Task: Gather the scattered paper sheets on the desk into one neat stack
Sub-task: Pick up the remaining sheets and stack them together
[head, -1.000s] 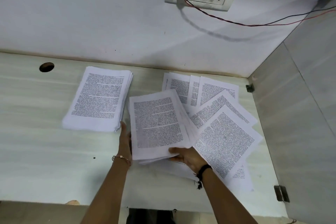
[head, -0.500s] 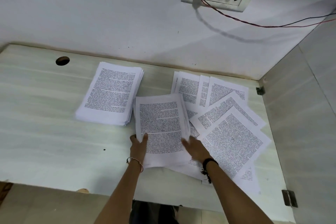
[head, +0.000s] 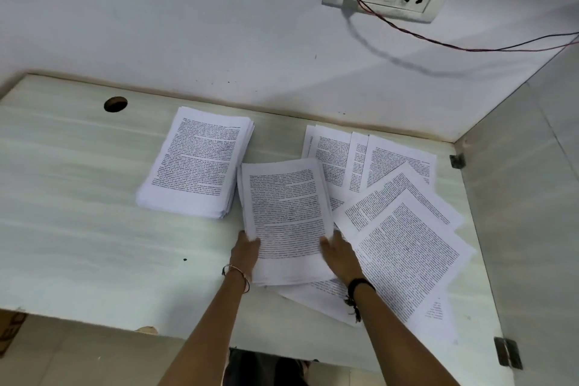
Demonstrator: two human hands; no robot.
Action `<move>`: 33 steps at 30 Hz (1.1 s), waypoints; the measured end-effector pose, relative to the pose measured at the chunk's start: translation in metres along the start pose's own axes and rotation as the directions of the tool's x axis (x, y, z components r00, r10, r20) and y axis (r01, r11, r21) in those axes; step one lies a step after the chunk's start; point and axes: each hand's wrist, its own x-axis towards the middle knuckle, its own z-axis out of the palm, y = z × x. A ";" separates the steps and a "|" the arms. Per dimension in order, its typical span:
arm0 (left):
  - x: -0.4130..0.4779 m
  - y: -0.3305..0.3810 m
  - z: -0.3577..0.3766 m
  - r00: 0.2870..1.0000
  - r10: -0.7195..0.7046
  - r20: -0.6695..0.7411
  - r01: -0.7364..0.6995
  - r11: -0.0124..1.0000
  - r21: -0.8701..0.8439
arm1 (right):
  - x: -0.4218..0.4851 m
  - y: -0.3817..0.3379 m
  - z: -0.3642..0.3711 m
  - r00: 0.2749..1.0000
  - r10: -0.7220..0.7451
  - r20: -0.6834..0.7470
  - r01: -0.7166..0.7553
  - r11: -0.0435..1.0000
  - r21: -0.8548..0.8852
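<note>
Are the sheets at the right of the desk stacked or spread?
Spread: the loose sheets lie fanned, overlapping at different angles.
</note>
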 end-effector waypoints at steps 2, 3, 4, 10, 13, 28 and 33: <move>-0.001 0.003 0.001 0.999 0.034 0.019 -0.033 0.998 -0.057 | -0.001 0.002 0.000 0.996 -0.063 0.067 0.053 0.989 0.138; -0.002 0.006 0.001 0.998 0.062 0.016 -0.060 0.992 -0.108 | -0.001 0.005 0.000 0.995 -0.063 0.072 0.038 0.951 0.307; -0.004 0.009 0.003 0.996 0.088 0.012 -0.084 0.979 -0.184 | -0.004 0.006 -0.004 0.999 -0.030 0.027 0.011 0.857 0.515; -0.024 0.014 0.039 0.963 0.077 0.258 0.088 0.815 -0.573 | -0.012 0.011 -0.007 0.999 0.040 -0.015 -0.002 0.405 0.914; -0.034 0.005 0.052 0.922 0.013 0.387 0.185 0.863 -0.471 | -0.005 0.015 -0.013 0.993 0.106 -0.046 -0.014 0.506 0.863; 0.021 0.005 -0.015 0.978 0.028 0.209 0.036 0.954 -0.297 | -0.021 0.042 -0.039 0.963 0.271 -0.015 -0.174 0.657 0.734; 0.005 0.022 -0.019 0.946 0.222 0.236 0.011 0.705 -0.709 | -0.020 0.027 -0.027 0.976 0.174 0.130 -0.190 0.390 0.901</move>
